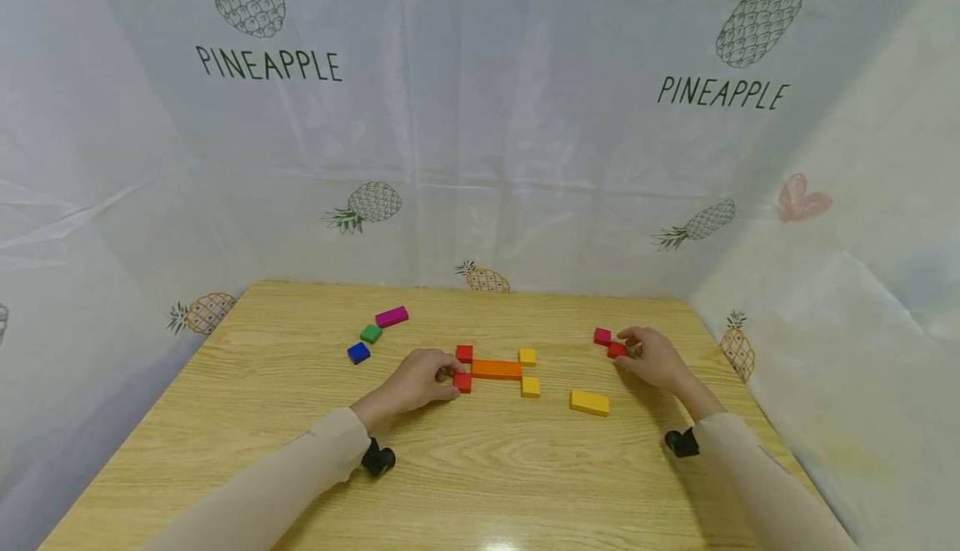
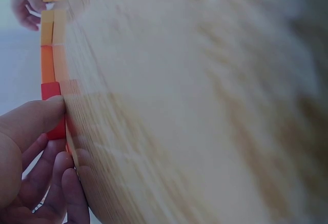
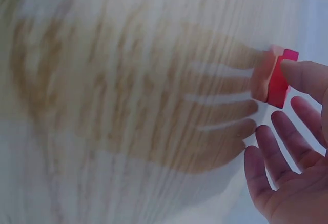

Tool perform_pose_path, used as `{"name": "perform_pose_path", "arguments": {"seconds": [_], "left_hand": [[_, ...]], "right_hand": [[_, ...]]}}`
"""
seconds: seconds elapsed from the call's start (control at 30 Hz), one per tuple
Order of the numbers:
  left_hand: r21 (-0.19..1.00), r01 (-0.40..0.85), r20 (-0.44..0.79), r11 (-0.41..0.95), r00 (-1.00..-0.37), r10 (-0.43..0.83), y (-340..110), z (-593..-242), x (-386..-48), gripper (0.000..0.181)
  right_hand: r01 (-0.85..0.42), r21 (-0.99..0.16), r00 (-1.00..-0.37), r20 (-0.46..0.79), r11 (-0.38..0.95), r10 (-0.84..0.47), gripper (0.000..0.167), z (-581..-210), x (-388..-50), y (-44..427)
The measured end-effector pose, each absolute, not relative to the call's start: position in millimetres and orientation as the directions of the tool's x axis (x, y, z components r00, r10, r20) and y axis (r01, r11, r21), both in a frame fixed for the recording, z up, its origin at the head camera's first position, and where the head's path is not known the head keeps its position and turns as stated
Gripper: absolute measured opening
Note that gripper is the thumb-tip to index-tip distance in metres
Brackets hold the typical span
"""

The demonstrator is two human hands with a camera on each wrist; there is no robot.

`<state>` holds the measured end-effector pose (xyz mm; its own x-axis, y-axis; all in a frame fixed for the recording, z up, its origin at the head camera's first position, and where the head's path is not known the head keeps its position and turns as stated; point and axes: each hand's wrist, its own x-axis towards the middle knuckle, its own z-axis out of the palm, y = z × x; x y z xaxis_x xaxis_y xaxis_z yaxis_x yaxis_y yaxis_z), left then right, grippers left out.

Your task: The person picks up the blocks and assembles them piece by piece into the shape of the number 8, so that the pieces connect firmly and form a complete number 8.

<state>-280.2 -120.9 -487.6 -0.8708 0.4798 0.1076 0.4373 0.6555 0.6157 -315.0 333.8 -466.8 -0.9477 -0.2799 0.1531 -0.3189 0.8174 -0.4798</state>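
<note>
In the head view my left hand (image 1: 423, 380) pinches a small red block (image 1: 462, 383) at the near left corner of a flat orange block (image 1: 497, 369). The left wrist view shows the thumb on that block's face, fingers behind it. Another red block (image 1: 464, 354) lies at the far left corner, with yellow blocks (image 1: 527, 357) (image 1: 530, 387) at the right corners. My right hand (image 1: 651, 357) is at a red block (image 1: 617, 350) beside a magenta block (image 1: 602, 336). Its thumb touches the red block (image 3: 278, 83); the other fingers are spread, the index finger close by.
A long yellow block (image 1: 589, 403) lies between the orange block and my right forearm. At the left are a long magenta block (image 1: 392, 317), a green block (image 1: 371, 333) and a blue block (image 1: 358, 353). A pineapple-printed sheet (image 1: 480, 134) hangs behind the wooden table (image 1: 480, 468).
</note>
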Motion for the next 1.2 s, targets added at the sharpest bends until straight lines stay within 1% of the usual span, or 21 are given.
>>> {"name": "perform_pose_path", "arguments": {"seconds": [0.37, 0.67, 0.9, 1.07, 1.2], "left_hand": [[0.619, 0.436, 0.113, 0.653, -0.873, 0.475, -119.7, -486.3, -279.7, 0.026], [0.594, 0.467, 0.133, 0.655, -0.860, 0.492, -121.2, -486.4, -279.2, 0.028], [0.591, 0.467, 0.133, 0.658, -0.860, 0.492, -120.4, -485.9, -278.5, 0.027], [0.593, 0.472, 0.136, 0.652, -0.857, 0.496, -120.7, -486.4, -278.9, 0.027], [0.589, 0.479, 0.142, 0.651, -0.854, 0.500, -122.0, -488.1, -280.3, 0.027]], "right_hand": [[-0.310, -0.479, -0.950, 0.139, 0.821, -0.278, 0.043, -472.4, -318.5, 336.9], [-0.307, -0.465, -0.952, 0.149, 0.831, -0.268, 0.033, -477.3, -323.3, 336.3], [-0.301, -0.459, -0.954, 0.142, 0.836, -0.265, 0.032, -475.7, -321.5, 336.3], [-0.283, -0.490, -0.959, 0.127, 0.825, -0.253, 0.032, -473.5, -318.8, 335.3], [-0.297, -0.501, -0.955, 0.148, 0.813, -0.257, 0.030, -471.3, -315.3, 330.9]]}}
